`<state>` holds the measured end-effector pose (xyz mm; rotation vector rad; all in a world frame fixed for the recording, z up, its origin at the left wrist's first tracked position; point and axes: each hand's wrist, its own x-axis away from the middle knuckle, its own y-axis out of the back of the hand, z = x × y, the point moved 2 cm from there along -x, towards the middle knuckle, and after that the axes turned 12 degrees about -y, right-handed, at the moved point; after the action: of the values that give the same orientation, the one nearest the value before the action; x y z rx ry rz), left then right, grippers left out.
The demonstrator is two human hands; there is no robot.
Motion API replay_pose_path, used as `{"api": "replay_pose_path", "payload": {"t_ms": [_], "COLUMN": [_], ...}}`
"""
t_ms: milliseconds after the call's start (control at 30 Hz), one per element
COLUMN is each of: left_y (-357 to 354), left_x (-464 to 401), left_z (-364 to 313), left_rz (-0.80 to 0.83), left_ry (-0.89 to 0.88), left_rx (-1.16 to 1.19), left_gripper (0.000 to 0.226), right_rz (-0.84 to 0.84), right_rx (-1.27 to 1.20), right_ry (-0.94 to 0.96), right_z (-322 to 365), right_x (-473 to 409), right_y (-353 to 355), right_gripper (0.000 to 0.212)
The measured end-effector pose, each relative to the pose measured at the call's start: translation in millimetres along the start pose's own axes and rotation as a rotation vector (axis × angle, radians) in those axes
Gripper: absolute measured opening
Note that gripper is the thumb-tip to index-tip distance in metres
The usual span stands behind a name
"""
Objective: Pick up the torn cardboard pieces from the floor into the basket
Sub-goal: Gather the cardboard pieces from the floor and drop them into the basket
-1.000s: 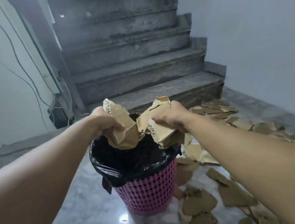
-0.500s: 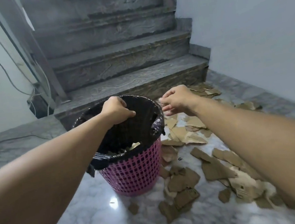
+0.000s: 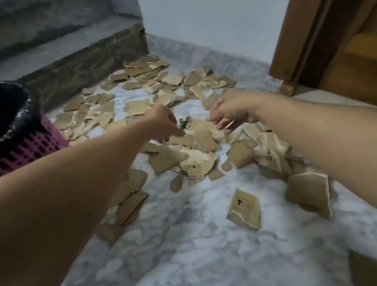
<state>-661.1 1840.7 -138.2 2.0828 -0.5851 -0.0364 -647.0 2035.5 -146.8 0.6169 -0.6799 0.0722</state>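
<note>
I have both hands out over the cardboard pieces [image 3: 196,139], which lie scattered on the marble floor [image 3: 195,249] to the right of the basket [image 3: 15,131]. The basket, pink with a black liner, stands at the left edge of my view, by the foot of the stair step [image 3: 82,60].

My left hand [image 3: 165,123] reaches down toward the heap, its fingers loosely curled with one fingertip low by a piece; its grip holds nothing that I can see. My right hand [image 3: 231,110] hangs just beside it, fingers relaxed and spread a little, also empty and not closed on anything. The picture is blurred there, so I cannot say whether either hand already touches cardboard.

I judge this to be the reach for another handful. Most of the job looks undone: pieces run from beside the basket out toward the wooden door frame [image 3: 324,21], and loose ones lie nearer me.

Next I would bring both hands down on the thick cluster between them, scoop from opposite sides, press the pieces together so none slip out, then swing left to the basket.
</note>
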Motion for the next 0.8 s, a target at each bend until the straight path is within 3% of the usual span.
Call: {"api": "replay_pose_path", "payload": {"t_ms": [133, 267, 433, 600, 800], "left_y": [-109, -196, -267, -299, -300], "left_x": [-5, 7, 23, 36, 27], "left_z": [-21, -39, -47, -52, -41], "left_rz": [0.249, 0.322, 0.289, 0.165, 0.083], "left_ry": [-0.044, -0.063, 0.020, 0.127, 0.233], "left_rx": [-0.111, -0.246, -0.269, -0.259, -0.136], "left_gripper": [0.045, 0.061, 0.076, 0.087, 0.077], "right_rz": [-0.040, -0.038, 0.038, 0.045, 0.016], "right_rx": [0.148, 0.288, 0.511, 0.882, 0.883], "right_ry": [-0.157, -0.275, -0.395, -0.355, -0.368], "right_z": [-125, -230, -326, -391, -405], "right_x": [3, 30, 75, 116, 117], "right_y": [21, 31, 17, -4, -5], "right_gripper": [0.013, 0.018, 0.040, 0.070, 0.056]}}
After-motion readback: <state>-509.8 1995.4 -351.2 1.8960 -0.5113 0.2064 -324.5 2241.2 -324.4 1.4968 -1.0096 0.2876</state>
